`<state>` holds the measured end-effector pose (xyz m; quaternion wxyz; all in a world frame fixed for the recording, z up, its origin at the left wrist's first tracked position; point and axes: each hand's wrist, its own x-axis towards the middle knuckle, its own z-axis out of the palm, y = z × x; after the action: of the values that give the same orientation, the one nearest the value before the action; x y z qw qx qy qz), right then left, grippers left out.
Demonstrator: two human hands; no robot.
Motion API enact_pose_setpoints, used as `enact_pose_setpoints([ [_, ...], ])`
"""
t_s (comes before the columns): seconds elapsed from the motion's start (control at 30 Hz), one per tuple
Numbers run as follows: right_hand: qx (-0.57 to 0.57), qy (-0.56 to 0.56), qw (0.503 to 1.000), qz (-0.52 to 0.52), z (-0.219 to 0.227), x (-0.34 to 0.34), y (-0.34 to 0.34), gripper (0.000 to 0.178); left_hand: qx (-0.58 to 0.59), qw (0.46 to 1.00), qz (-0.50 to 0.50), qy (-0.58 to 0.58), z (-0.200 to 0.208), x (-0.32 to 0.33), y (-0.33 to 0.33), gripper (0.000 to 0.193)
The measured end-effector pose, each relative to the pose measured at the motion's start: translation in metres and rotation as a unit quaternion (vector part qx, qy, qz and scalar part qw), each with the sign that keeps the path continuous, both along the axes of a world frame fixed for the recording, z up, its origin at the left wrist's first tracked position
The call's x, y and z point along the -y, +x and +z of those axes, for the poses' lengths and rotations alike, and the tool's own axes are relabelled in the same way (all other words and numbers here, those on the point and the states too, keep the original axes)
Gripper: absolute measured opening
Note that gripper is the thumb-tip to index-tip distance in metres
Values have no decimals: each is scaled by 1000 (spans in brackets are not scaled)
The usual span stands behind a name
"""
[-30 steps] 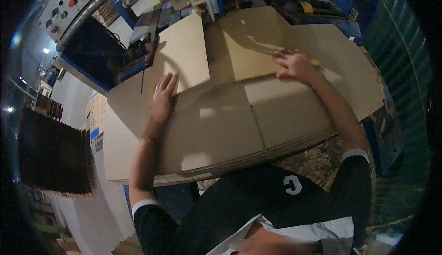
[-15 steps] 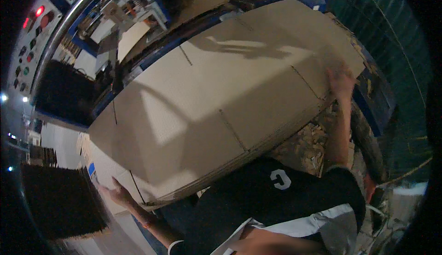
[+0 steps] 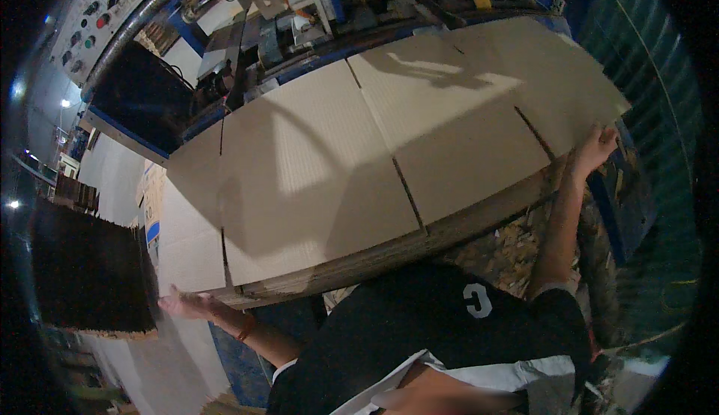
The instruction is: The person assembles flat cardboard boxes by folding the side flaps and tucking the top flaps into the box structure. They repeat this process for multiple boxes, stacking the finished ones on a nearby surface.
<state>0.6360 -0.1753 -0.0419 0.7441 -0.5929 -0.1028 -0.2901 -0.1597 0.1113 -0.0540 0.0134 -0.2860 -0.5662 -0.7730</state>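
Note:
A wide tan cardboard sheet (image 3: 314, 168) with dark slots cut in from its long edges lies on top of a stack of similar sheets (image 3: 359, 261) in front of me. My left hand (image 3: 187, 305) is at the sheet's near left corner, thumb and fingers apart, the fingertips against the edge. At the near right corner, my right hand (image 3: 597, 147) has its fingers bent around the sheet's edge. The undersides of both corners are hidden.
Beyond the stack stands a blue machine (image 3: 299, 29) with a metal rail (image 3: 138, 29) and a button panel (image 3: 93, 22). A dark stack (image 3: 90, 273) stands at left. Cardboard scraps (image 3: 487, 254) lie below, and green corrugated sheeting (image 3: 644, 78) rises at right.
The view has shifted, bringing more of the machine and the stack's front side into sight. My right hand has moved outward to the sheet's corner; my left hand stays by the left corner.

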Motion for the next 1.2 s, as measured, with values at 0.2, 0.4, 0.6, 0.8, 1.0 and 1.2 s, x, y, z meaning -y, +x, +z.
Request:
enact_pose_setpoints([
  [0.2, -98, -45, 971, 216, 92, 17, 15, 41, -192, 911, -363, -27, 9, 2, -25, 31],
  [0.4, -41, -352, 932, 78, 80, 51, -153, 37, -1, 874, -479, -88, 61, 72, 80, 34],
  [0.6, 373, -509, 682, 370, 35, 11, -220, 29, -543, 671, -470, -186, 64, 100, 178, 43],
  [0.8, 391, -548, 596, 438, 34, -13, -191, 37, -654, 538, -477, -233, 74, 91, 203, 46],
  [1.0, 319, -638, 551, 433, 37, -55, -132, 61, -664, 546, -471, -198, 66, 54, 214, 43],
  [1.2, 315, -703, 523, 364, 43, -136, -87, 71, -597, 629, -484, -121, 56, -23, 257, 48],
])
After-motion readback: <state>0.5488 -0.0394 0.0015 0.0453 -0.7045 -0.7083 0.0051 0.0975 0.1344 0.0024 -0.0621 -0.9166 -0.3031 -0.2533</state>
